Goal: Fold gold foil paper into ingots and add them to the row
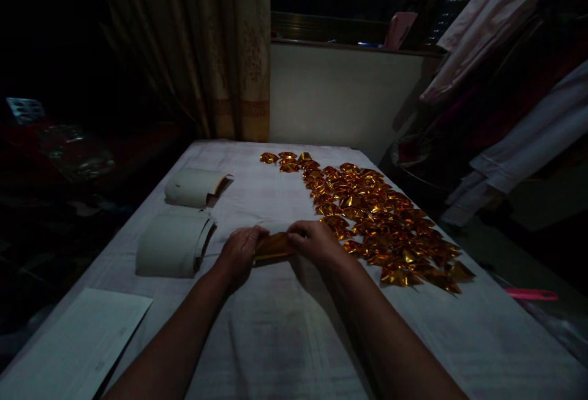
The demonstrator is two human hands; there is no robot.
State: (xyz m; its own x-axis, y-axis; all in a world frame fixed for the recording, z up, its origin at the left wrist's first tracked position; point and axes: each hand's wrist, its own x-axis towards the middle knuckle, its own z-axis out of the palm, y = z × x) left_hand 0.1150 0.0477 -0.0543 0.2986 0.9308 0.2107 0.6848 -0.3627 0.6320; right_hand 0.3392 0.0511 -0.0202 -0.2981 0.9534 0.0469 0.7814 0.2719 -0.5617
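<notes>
Between my two hands is a sheet of gold foil paper, bent into a curve, with a pale edge behind it. My left hand is closed on its left end, thumb on top. On the right end, my right hand grips it with curled fingers. Many folded shiny gold foil pieces lie heaped just right of my right hand. Left of my left hand stand two curved stacks of pale-backed paper, a nearer stack and a farther stack.
A white cloth covers the table. A flat pale sheet lies at the near left. Behind are a curtain and a ledge with a pink cup. Clothes hang at right, above a pink handle.
</notes>
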